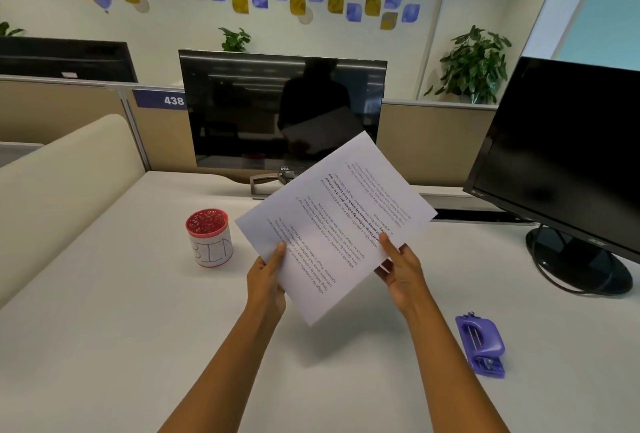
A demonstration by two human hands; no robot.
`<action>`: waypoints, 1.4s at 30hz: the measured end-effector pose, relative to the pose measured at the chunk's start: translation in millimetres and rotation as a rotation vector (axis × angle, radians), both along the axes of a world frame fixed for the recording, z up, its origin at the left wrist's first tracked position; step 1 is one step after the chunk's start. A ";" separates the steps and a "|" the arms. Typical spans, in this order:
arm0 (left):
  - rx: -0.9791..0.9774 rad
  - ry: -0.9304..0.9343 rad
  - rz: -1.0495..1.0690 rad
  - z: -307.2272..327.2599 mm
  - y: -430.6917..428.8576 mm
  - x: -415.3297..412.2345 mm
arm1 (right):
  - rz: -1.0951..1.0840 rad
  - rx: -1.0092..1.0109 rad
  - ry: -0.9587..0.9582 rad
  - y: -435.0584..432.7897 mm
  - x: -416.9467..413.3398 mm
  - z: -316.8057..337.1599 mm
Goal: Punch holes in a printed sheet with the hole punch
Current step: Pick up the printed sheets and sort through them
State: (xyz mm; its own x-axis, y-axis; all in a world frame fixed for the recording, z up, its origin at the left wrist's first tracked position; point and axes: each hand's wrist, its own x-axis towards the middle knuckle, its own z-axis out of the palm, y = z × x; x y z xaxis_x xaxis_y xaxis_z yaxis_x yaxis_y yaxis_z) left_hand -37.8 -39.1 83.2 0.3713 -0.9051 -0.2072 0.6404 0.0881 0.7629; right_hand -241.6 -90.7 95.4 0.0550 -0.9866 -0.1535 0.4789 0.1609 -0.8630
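Both hands hold sheet (pixel 334 224); cup (pixel 209 237) contents unclear.

The partition sign (pixel 160 98) reads "438" in white on purple, and the middle monitor (pixel 282 110) carries "DELL" on its lower bezel. The red-rimmed cup (pixel 209 237) bears handwritten "BIN"; the printed sheet (pixel 337 224) holds text too small and turned to read.

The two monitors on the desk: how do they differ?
The centre monitor faces the camera squarely, has a slim silver open-frame stand and reflects the person holding the sheet. The right monitor is angled inward, sits on a round black base and shows almost no reflection. Both screens are dark and stand at the back of the desk.
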 end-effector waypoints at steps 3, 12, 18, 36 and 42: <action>0.003 0.039 0.015 1.4 0.9 -12.0 | 0.012 -0.034 -0.032 4.3 16.5 0.9; 0.065 0.023 -0.018 1.1 0.1 7.5 | 0.048 -0.188 0.087 -0.9 3.1 13.9; 0.073 -0.351 -0.301 5.5 -4.9 44.6 | 0.139 -0.219 0.291 -8.3 -25.9 29.3; -0.121 -0.629 -0.029 21.7 -20.0 -6.3 | -0.078 -0.359 0.479 3.8 2.0 22.3; -0.113 -0.649 -0.020 20.4 -19.6 -2.3 | -0.064 -0.355 0.503 2.4 1.2 15.1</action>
